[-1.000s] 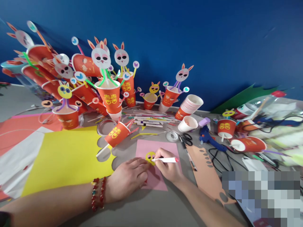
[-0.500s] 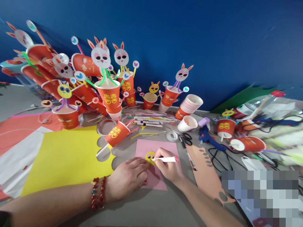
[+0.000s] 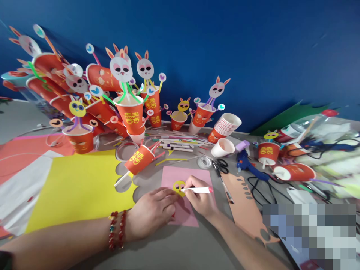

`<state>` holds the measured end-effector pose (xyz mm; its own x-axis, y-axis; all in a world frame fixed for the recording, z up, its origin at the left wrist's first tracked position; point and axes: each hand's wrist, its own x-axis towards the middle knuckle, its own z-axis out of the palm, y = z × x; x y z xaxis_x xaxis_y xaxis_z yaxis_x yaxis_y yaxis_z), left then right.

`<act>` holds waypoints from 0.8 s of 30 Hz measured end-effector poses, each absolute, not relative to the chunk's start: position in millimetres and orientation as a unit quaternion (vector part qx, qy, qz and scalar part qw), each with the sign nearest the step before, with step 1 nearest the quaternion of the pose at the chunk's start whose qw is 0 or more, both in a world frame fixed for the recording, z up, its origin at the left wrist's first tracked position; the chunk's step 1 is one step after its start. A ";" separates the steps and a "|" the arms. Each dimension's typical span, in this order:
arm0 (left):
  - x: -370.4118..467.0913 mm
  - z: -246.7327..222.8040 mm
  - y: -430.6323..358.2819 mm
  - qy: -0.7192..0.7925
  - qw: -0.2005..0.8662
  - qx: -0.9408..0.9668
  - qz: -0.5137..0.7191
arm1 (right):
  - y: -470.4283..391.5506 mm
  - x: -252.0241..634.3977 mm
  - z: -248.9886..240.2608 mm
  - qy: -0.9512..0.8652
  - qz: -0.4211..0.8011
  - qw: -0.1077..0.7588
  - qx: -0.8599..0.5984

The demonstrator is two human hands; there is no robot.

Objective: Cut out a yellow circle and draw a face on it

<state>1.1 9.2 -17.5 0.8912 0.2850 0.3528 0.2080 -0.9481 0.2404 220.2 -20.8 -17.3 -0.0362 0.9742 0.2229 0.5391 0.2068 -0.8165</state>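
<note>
My right hand (image 3: 200, 198) pinches a white marker (image 3: 201, 190) with a red end. Its tip meets a small round yellow paper face (image 3: 179, 186) with dark eyes and pink patches. That face lies on a pink paper sheet (image 3: 171, 172) on the grey table. My left hand (image 3: 155, 210), a red bead bracelet at its wrist, rests palm down on the sheet with fingers stretched towards the face's left edge; the fingertips seem to press on it. A bit of something red shows beside the left thumb, mostly hidden.
Yellow paper (image 3: 84, 183) with round cut-outs lies left. Red cups with paper rabbit heads (image 3: 120, 69) crowd the back left. Behind the sheet are a tipped cup (image 3: 140, 159), tape roll (image 3: 204, 162), and scissors (image 3: 222, 165). A pen (image 3: 225, 187), peach paper (image 3: 243, 206) and blue glue gun (image 3: 249, 167) lie right.
Both hands stay nearly in place, the marker tip still on the yellow face. The whole view has shifted very slightly.
</note>
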 end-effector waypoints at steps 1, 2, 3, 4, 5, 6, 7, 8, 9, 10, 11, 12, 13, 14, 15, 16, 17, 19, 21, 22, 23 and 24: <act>1.1 -17.5 9.2 0.127 0.097 0.967 0.196 | -20.8 220.2 -17.4 -0.667 0.273 0.399 -0.567; 1.1 -17.6 9.2 0.126 0.096 0.968 0.196 | -20.9 220.2 -17.6 -0.668 0.273 0.399 -0.565; 1.1 -17.7 9.2 0.125 0.094 0.968 0.194 | -21.0 220.3 -17.9 -0.669 0.274 0.399 -0.564; 1.1 -17.8 9.2 0.126 0.093 0.969 0.193 | -21.0 220.4 -18.1 -0.669 0.272 0.399 -0.565; 1.0 -17.9 9.3 0.127 0.093 0.969 0.193 | -21.1 220.5 -18.3 -0.669 0.271 0.398 -0.566; 0.9 -17.8 9.3 0.127 0.094 0.968 0.194 | -21.2 220.6 -18.4 -0.669 0.269 0.397 -0.567; 0.8 -17.7 9.3 0.127 0.096 0.968 0.196 | -21.2 220.7 -18.5 -0.670 0.268 0.396 -0.568; 0.8 -17.5 9.4 0.128 0.098 0.967 0.198 | -21.2 220.8 -18.4 -0.670 0.267 0.395 -0.569; 0.7 -17.2 9.4 0.128 0.101 0.967 0.198 | -21.1 220.8 -18.4 -0.670 0.269 0.394 -0.568; 0.7 -16.9 9.4 0.128 0.103 0.966 0.198 | -21.0 220.8 -18.3 -0.671 0.272 0.394 -0.566; 0.8 -16.7 9.3 0.128 0.104 0.967 0.197 | -20.9 220.9 -18.2 -0.670 0.275 0.395 -0.565; 0.8 -16.5 9.2 0.128 0.104 0.967 0.195 | -20.8 220.9 -18.2 -0.670 0.277 0.397 -0.563; 0.9 -16.5 9.1 0.129 0.104 0.967 0.195 | -20.7 221.0 -18.3 -0.669 0.278 0.397 -0.563; 0.9 -16.5 8.9 0.129 0.103 0.967 0.194 | -20.7 221.2 -18.4 -0.668 0.278 0.398 -0.565; 1.0 -16.6 8.8 0.129 0.101 0.967 0.194 | -20.8 221.4 -18.6 -0.668 0.276 0.396 -0.566; 1.0 -16.7 8.7 0.129 0.100 0.967 0.195 | -21.0 221.6 -18.9 -0.670 0.274 0.394 -0.567; 1.0 -16.8 8.6 0.130 0.099 0.967 0.196 | -21.1 221.8 -19.3 -0.672 0.272 0.391 -0.567; 1.1 -17.0 8.8 0.129 0.100 0.967 0.195 | -21.5 222.1 -20.0 -0.673 0.274 0.389 -0.565; 1.1 -17.2 8.9 0.128 0.101 0.967 0.193 | -21.6 222.3 -20.7 -0.672 0.278 0.391 -0.564; 1.1 -17.3 9.0 0.129 0.100 0.968 0.192 | -21.6 222.3 -20.9 -0.672 0.278 0.392 -0.563; 1.1 -17.5 9.0 0.128 0.098 0.968 0.192 | -21.6 222.3 -20.9 -0.673 0.278 0.391 -0.563; 1.0 -17.7 9.0 0.128 0.096 0.968 0.192 | -21.5 222.2 -20.7 -0.674 0.277 0.390 -0.563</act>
